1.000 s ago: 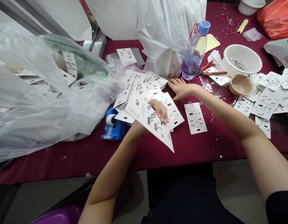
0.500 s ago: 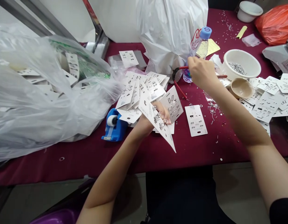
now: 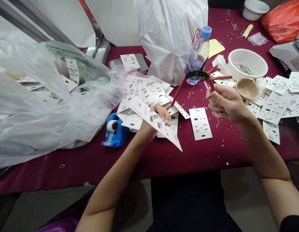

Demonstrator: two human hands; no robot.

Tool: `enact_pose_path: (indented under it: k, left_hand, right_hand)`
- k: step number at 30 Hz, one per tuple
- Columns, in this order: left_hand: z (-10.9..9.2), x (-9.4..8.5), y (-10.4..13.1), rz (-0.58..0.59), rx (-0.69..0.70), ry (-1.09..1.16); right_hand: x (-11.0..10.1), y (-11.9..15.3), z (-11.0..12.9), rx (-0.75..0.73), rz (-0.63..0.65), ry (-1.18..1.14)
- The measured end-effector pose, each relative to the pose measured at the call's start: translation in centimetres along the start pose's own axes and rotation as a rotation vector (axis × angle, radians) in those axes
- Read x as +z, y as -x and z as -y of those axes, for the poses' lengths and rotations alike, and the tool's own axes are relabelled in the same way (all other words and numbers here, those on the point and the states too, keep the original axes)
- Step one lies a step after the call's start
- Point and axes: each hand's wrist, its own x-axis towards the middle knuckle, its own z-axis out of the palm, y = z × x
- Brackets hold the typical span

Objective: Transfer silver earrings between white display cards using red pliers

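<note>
My left hand (image 3: 162, 114) is closed around a white earring card (image 3: 149, 113), which tilts down toward the front with several small metal earrings standing off it. My right hand (image 3: 225, 101) grips one red handle of a pair of pliers (image 3: 197, 74). Their handles are spread wide, and the black jaws point away from me. The other handle's end comes down close to my left fingers; I cannot tell if they touch. Flat on the cloth between my hands lies another earring card (image 3: 200, 124). A heap of earring cards (image 3: 149, 90) sits behind my left hand.
At left stand a blue tape dispenser (image 3: 116, 132) and a big clear plastic bag (image 3: 86, 112) of cards. Behind are a white bag (image 3: 173, 35) and a water bottle (image 3: 200, 48). To the right are a white bowl (image 3: 260, 64) of small metal parts, a tan bowl (image 3: 248, 88) and more cards (image 3: 272, 108).
My right hand has come down and toward me with the pliers, which have turned and spread wider. The card behind my left hand has swung to a flatter angle. My left hand keeps its card.
</note>
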Motion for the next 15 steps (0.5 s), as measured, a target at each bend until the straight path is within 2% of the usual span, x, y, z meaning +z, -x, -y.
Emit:
enact_pose_path:
  k: [3, 6, 10, 13, 15]
  left_hand:
    - [0.3, 0.2, 0.3, -0.011, -0.028, 0.009]
    - [0.2, 0.5, 0.5, -0.008, -0.042, -0.002]
    - [-0.7, 0.7, 0.4, 0.036, 0.001, 0.012]
    - [-1.3, 0.7, 0.3, 0.002, 0.007, 0.000]
    - [-1.3, 0.9, 0.3, -0.028, -0.014, -0.008]
  right_hand:
    - [1.7, 0.9, -0.8, -0.005, 0.074, -0.138]
    - [3.2, 0.9, -1.6, -0.105, 0.104, -0.225]
    - [4.2, 1.0, -1.8, -0.205, 0.025, -0.215]
    - [4.1, 1.6, -1.2, -0.206, -0.046, -0.144]
    - [4.0, 2.0, -0.7, -0.167, -0.016, -0.116]
